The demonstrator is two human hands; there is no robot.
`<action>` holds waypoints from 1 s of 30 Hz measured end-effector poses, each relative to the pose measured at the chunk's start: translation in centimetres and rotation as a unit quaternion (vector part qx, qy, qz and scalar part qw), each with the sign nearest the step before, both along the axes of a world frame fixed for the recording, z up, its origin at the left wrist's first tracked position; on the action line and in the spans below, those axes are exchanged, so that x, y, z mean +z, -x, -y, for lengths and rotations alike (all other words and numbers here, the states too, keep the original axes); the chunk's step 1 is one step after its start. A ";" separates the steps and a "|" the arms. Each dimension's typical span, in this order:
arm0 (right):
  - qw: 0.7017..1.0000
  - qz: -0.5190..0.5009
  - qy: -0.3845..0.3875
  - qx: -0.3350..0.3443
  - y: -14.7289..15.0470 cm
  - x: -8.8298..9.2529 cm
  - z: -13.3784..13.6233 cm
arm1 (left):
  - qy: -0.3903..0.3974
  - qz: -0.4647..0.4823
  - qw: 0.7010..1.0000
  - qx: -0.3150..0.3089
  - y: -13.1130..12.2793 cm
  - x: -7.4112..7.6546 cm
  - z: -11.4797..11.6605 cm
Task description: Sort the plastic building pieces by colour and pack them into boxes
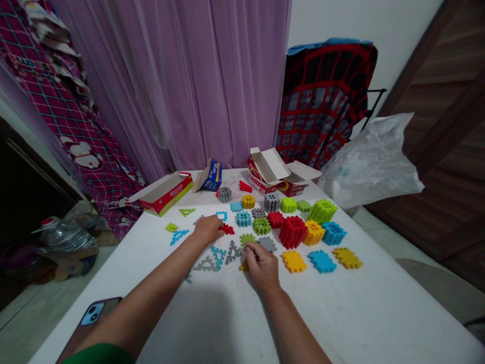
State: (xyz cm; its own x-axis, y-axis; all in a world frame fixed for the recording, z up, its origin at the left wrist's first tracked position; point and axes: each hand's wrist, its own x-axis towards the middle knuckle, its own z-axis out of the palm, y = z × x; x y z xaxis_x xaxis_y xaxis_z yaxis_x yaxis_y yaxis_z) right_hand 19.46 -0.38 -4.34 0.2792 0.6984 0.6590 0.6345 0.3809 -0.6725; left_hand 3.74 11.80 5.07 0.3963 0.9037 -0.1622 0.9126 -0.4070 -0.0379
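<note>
My left hand point(207, 230) reaches over the table with its fingers closed on the end of a red toothed building piece point(228, 229). My right hand point(264, 264) is closed in a pinch. Its fingertips are by a flat green toothed piece point(247, 238), and whether they grip it is hard to see. A yellow piece point(244, 266) is partly hidden beside that hand, and a grey square piece point(267, 244) lies behind it. Between my forearms are a grey triangle point(232, 252), a blue triangle point(219, 258) and another grey piece point(206, 264).
Stacks of toothed squares, such as a red stack point(293, 232) and a blue stack point(334, 233), stand at the right. Opened boxes point(170, 192) line the far edge. A phone point(89, 323) lies under my left forearm. A plastic bag point(373, 162) hangs at the right edge.
</note>
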 end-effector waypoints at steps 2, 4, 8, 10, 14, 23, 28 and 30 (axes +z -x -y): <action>1.000 0.002 0.003 -0.002 0.0 0.0 0.0 | 0.000 -0.006 1.000 -0.006 -0.1 0.1 0.2; 1.000 0.001 0.008 -0.003 0.1 -0.1 0.0 | 0.000 -0.008 1.000 -0.011 -0.2 0.1 0.3; 1.000 -0.006 0.010 -0.001 0.1 -0.1 0.0 | -0.001 -0.007 1.000 -0.020 -0.2 0.1 0.4; 1.000 -0.008 0.010 0.001 0.1 -0.1 0.0 | -0.002 -0.006 1.000 -0.022 -0.2 0.0 0.4; 1.000 -0.012 0.019 0.003 0.0 -0.1 0.0 | -0.005 -0.002 1.000 -0.024 -0.2 0.0 0.4; 0.999 -0.012 0.029 0.003 0.1 0.0 0.0 | -0.004 -0.001 1.000 -0.029 -0.3 -0.2 0.4; 1.000 -0.006 0.023 0.008 0.0 -0.1 0.0 | -0.006 0.005 1.000 -0.029 -0.2 -0.1 0.5; 1.000 -0.009 0.021 0.005 0.0 -0.2 0.0 | -0.006 0.008 0.999 -0.030 0.0 0.0 0.5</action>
State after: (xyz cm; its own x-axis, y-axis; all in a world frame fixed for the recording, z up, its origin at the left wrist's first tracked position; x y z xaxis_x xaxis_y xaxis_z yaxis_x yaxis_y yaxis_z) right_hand 19.42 -0.37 -4.50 0.2836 0.7283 0.6238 0.6193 0.3576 -0.6990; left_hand 3.76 11.30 5.06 0.4525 0.8799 -0.1448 0.8870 -0.4608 -0.0282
